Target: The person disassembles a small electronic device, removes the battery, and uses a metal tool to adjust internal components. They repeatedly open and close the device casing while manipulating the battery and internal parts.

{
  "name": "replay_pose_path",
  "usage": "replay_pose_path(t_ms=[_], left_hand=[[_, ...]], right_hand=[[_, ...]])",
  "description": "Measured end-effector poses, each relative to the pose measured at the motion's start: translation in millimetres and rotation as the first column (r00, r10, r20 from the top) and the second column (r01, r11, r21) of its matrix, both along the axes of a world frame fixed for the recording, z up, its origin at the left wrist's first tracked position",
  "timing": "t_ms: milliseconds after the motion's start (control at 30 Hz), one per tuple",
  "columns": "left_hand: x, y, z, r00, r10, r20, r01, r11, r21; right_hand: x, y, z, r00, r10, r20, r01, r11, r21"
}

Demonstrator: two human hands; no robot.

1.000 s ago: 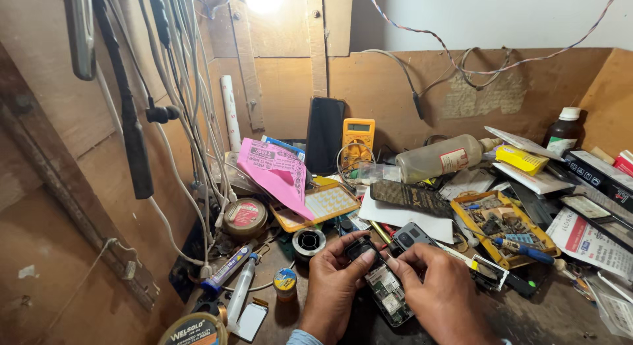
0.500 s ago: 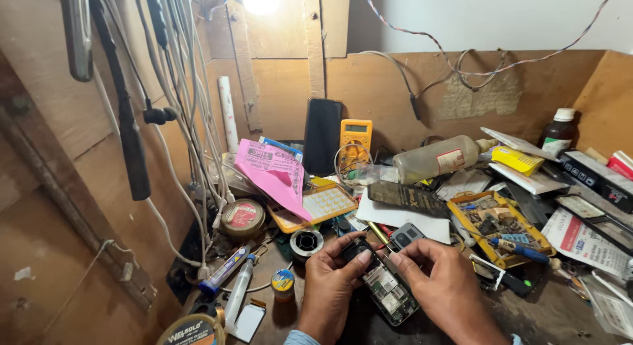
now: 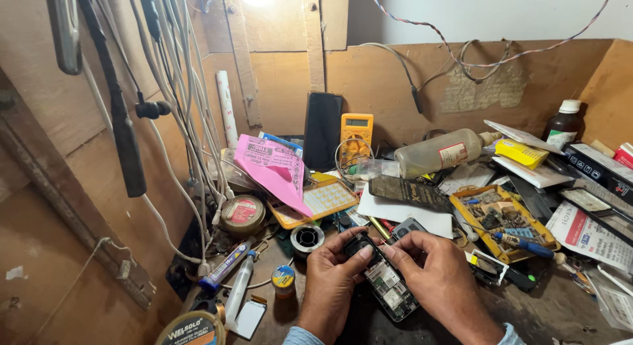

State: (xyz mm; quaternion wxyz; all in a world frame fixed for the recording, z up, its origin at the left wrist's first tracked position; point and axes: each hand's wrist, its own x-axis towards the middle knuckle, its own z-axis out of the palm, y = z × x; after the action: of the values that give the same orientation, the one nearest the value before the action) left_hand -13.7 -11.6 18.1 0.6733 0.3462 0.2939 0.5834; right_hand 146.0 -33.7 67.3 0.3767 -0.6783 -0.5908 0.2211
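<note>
Both hands are working on one opened mobile phone [image 3: 386, 282], which is lying on the cluttered workbench [image 3: 560, 312] at the bottom centre of the view, its back cover off and the circuit board showing. The phone is sitting between the two hands, slanting from upper left to lower right. The left hand [image 3: 330, 289] is curling around the phone's upper left end, with the thumb and forefinger pinching at the dark camera part there. The right hand [image 3: 442, 286] is closing over the right edge of the phone, its fingertips [image 3: 389, 253] pressing on the upper part, almost meeting the left thumb. Neither hand is open; both are gripping the phone. Just above the hands a small roll of solder wire [image 3: 307, 238] is lying, and a yellow tray of small parts [image 3: 504, 221] is resting to the right, near the right hand. A yellow multimeter [image 3: 356, 135] is leaning against the back wall, well apart.
</note>
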Motion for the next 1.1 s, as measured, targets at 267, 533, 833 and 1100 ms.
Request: replay_pose_path(t_ms=[267, 533, 833, 1100], left_hand=[[0.0, -0.4, 0.4, 1.0, -0.012, 0.017, 0.012, 1.0, -0.02], [0.4, -1.3, 2.6, 0.999, -0.015, 0.046, 0.016, 1.0, -0.017], [0.9, -4.0, 8.3, 0.999, -0.018, 0.035, 0.019, 0.999, -0.031], [1.5, -4.3, 9.0, 0.999, -0.027, 0.022, 0.028, 1.0, -0.014]], right_hand=[[0.3, 0.4, 0.0, 0.999, 0.026, 0.021, -0.026, 0.999, 0.032], [10.4, -7.3, -5.3, 1.0, 0.018, 0.003, -0.018, 1.0, 0.012], [11.7, -13.7, 2.4, 0.997, -0.004, 0.072, 0.006, 0.999, -0.032], [7.4, -13.3, 1.2, 0.994, 0.034, 0.104, -0.046, 0.992, 0.12]])
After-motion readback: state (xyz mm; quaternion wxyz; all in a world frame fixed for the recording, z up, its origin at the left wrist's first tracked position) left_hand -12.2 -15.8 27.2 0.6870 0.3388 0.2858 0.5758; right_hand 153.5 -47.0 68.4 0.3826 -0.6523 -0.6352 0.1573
